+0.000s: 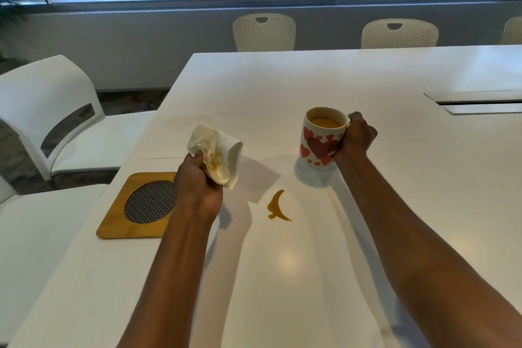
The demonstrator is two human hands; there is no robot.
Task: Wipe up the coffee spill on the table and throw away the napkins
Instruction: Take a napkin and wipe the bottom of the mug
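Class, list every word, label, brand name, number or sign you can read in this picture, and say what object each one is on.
None: no readable text appears anywhere.
The mug carries only red heart shapes, no lettering.
The napkin and wooden trivet are unmarked.

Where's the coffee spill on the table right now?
In the head view, the coffee spill lies on the white table between the two forearms, nearer than the heart mug and right of the wooden trivet.

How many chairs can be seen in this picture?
5: two at the left side, three behind the far edge. Others may be outside the view.
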